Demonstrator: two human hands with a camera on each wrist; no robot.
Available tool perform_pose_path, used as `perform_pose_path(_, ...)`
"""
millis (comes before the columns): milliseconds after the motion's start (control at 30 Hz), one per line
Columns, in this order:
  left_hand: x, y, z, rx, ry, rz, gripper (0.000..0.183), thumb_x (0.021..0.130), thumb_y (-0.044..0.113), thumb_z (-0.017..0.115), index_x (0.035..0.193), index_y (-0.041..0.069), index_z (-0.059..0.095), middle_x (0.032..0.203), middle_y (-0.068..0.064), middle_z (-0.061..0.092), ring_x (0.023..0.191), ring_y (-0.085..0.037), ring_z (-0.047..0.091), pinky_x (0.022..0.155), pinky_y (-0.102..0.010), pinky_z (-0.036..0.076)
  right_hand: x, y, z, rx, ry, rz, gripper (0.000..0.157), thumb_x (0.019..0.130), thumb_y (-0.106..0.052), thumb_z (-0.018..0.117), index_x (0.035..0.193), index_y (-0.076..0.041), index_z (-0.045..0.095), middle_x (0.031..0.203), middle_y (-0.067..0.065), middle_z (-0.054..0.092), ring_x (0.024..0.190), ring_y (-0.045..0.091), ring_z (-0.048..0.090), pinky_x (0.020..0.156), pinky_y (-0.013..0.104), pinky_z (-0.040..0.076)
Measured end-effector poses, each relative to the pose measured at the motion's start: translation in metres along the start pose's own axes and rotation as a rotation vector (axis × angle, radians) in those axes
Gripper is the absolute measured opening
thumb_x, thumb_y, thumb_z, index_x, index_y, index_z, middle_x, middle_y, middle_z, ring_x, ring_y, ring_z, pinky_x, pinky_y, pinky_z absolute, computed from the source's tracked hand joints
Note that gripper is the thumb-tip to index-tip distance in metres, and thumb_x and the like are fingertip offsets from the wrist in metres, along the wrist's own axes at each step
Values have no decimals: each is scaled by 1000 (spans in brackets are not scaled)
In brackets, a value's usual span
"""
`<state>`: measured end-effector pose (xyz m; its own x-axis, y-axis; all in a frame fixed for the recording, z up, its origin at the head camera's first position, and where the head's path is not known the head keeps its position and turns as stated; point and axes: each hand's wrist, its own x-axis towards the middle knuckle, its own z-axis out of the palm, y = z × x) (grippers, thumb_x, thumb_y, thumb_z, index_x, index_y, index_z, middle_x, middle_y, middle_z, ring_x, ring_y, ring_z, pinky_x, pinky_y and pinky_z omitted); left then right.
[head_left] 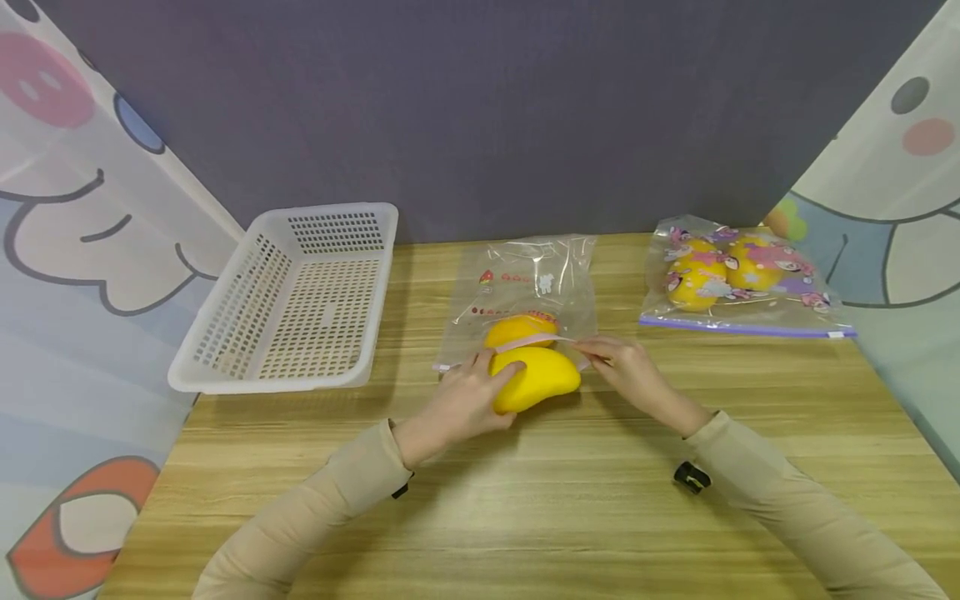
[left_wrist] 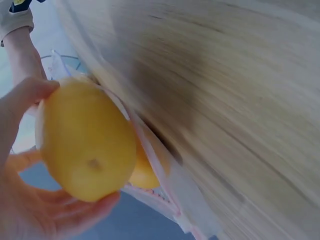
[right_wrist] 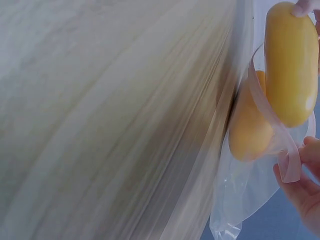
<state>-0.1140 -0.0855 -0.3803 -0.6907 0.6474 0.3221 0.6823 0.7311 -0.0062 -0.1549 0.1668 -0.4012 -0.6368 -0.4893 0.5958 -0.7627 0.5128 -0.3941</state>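
Note:
A yellow mango is gripped by my left hand, thumb on one side and fingers round the other, at the mouth of a clear zip bag. Inside that bag lies a second mango, seen through the plastic in the right wrist view too. My right hand pinches the bag's pale pink zip edge at its right side, holding the mouth apart. In the left wrist view the held mango shows its rounded end, just outside the rim.
A white plastic basket with holed walls stands at the left of the wooden table. Another zip bag, with a purple slider strip and yellow fruit inside, lies at the right. A dark grey panel rises behind the table.

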Motion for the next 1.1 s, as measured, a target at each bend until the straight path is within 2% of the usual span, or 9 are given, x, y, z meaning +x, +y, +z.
perform_pose_path(100, 2, 2, 2, 51, 48, -27, 60, 65, 41, 70, 115, 13, 54, 98, -21, 54, 77, -29, 57, 52, -34, 50, 0, -1, 0, 7, -6, 6, 34, 62, 21, 65, 92, 5, 66, 87, 18, 66, 80, 31, 63, 69, 35, 52)
perform_pose_path(200, 5, 6, 5, 79, 57, -73, 59, 66, 40, 70, 115, 11, 54, 99, -22, 53, 76, -29, 56, 51, -34, 50, 0, -1, 1, 9, -8, 12, 33, 63, 20, 65, 92, 5, 66, 88, 18, 66, 81, 32, 62, 71, 36, 52)
perform_pose_path(433, 10, 14, 13, 140, 9, -130, 62, 66, 43, 72, 113, 8, 54, 99, -21, 48, 72, -30, 54, 49, -31, 50, 1, -2, 1, 12, -7, 7, 32, 63, 19, 66, 91, 5, 67, 87, 18, 66, 81, 32, 62, 70, 35, 52)
perform_pose_path(633, 11, 16, 20, 102, -74, -163, 66, 66, 45, 72, 116, 7, 52, 109, -24, 44, 80, -35, 57, 55, -35, 53, 0, -1, 3, 21, -20, 15, 32, 63, 19, 66, 91, 5, 67, 86, 17, 66, 80, 31, 63, 70, 35, 52)
perform_pose_path(733, 11, 13, 16, 82, -140, -145, 70, 66, 46, 73, 120, 7, 49, 112, -24, 43, 83, -34, 57, 61, -36, 53, 0, 0, 4, 19, -18, 15, 32, 63, 19, 65, 92, 5, 67, 86, 17, 66, 80, 31, 63, 70, 35, 52)
perform_pose_path(800, 10, 9, 11, 46, -216, -130, 74, 66, 46, 72, 125, 9, 46, 118, -23, 41, 91, -35, 55, 71, -39, 51, 0, 1, 4, 17, -17, 15, 32, 63, 19, 65, 92, 4, 67, 87, 17, 66, 81, 31, 63, 71, 35, 52)
perform_pose_path(933, 5, -4, 2, -25, -356, -68, 82, 66, 44, 73, 133, 13, 38, 129, -22, 34, 110, -37, 43, 90, -47, 40, 0, 1, 4, 14, -18, 16, 33, 64, 19, 65, 92, 4, 67, 87, 17, 66, 81, 30, 63, 71, 35, 52)
perform_pose_path(1000, 1, -10, 0, -48, -378, -20, 83, 66, 39, 75, 135, 13, 37, 130, -23, 32, 113, -37, 40, 93, -47, 38, 0, 1, 4, 12, -20, 18, 32, 64, 19, 65, 92, 4, 67, 86, 17, 66, 80, 30, 63, 70, 35, 52)
perform_pose_path(1100, -4, -16, -3, -50, -359, 57, 82, 66, 30, 77, 134, 11, 37, 129, -24, 32, 109, -37, 42, 91, -44, 41, -1, 1, 3, 12, -24, 24, 31, 64, 18, 65, 91, 4, 67, 85, 17, 66, 80, 30, 63, 69, 34, 52)
